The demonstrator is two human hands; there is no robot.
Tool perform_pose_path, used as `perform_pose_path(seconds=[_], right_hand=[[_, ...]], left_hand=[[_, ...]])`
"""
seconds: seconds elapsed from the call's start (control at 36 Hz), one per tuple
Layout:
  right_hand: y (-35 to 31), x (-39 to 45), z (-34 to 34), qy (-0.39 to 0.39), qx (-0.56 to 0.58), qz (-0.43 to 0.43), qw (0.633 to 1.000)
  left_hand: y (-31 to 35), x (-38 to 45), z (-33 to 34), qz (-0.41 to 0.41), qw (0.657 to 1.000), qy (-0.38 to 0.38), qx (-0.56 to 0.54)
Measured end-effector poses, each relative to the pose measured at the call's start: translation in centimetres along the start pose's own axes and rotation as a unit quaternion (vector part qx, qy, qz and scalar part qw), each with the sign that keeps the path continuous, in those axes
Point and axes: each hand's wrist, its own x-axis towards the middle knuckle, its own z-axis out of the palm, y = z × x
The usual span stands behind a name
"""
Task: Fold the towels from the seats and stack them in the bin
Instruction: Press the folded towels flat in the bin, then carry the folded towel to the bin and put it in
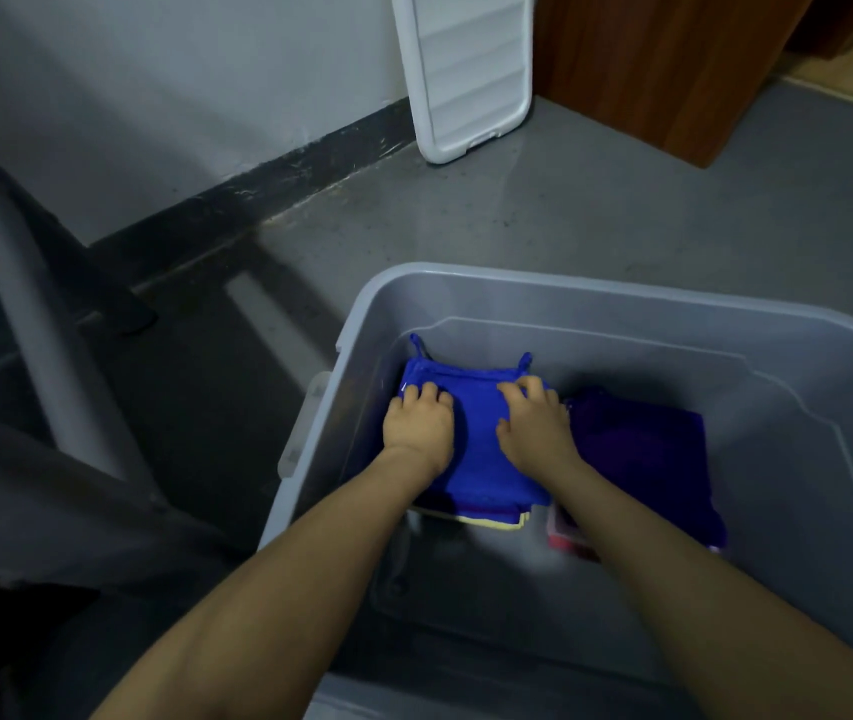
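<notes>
Now our left hand (416, 426) and our right hand (536, 423) both lie on the blue towel (476, 439), fingers bent at its far edge; we cannot tell if they grip it or just press. We think we are setting it on its pile in the bin (621, 298). Next we should let go softly so it stays neat. It looks folded square, with two little loops. A purple towel (647, 454) lies just beside it.
</notes>
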Motion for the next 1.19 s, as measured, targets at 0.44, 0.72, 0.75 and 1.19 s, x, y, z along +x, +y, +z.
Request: perform_pose_path(seconds=[0.44,0.72,0.75,1.19], right_hand=[[-6.5,-3.6,-13.5,0.12,0.16,-0.022,0.98],[-17.0,-5.5,-24.9,0.224,0.193,-0.122,0.948],[-17.9,-5.8,-25.7,0.226,0.194,-0.134,0.945],[-41.5,-10.2,-26.9,0.178,0.136,-0.323,0.919]], left_hand=[[-2.5,-6.4,-14.3,-0.022,0.957,0.144,-0.25],[-8.8,-13.0,-27.4,-0.008,0.899,0.306,-0.314],[-9.3,-13.6,-28.3,-0.008,0.894,0.315,-0.318],[-30.6,-29.7,-30.7,-0.138,0.844,0.422,-0.3]])
